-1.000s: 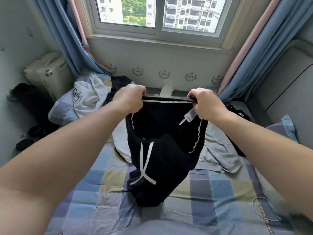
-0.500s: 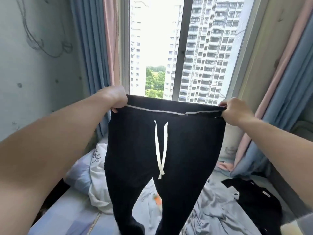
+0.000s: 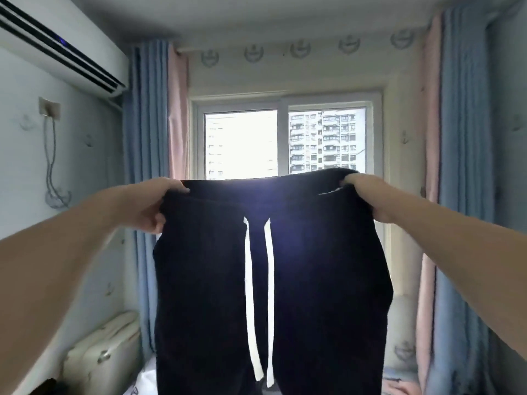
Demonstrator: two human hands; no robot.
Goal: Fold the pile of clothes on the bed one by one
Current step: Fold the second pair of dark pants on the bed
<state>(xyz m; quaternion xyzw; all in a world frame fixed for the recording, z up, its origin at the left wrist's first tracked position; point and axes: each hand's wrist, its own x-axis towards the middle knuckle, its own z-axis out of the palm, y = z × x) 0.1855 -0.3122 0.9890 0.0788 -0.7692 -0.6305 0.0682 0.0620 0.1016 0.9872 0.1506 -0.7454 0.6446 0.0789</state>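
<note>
A pair of black trousers point(image 3: 319, 280) with a white drawstring point(image 3: 251, 280) hangs spread out in front of the window, its legs running off the bottom of the view. My left hand point(image 3: 155, 205) grips the left end of the waistband. My right hand point(image 3: 368, 195) grips the right end, fingers curled over the top edge. Both arms are stretched forward at about head height. The trousers hide the bed and the pile of clothes.
A window point(image 3: 285, 143) with blue and pink curtains point(image 3: 154, 132) fills the far wall. An air conditioner point(image 3: 57, 49) hangs high on the left wall. A cream suitcase point(image 3: 102, 357) stands at the lower left. A strip of white cloth point(image 3: 145, 383) shows beside the trousers.
Both hands have lifted the trousers from the bed up to head height and pulled the waistband wide. The view has tilted up from the bed to the window and ceiling.
</note>
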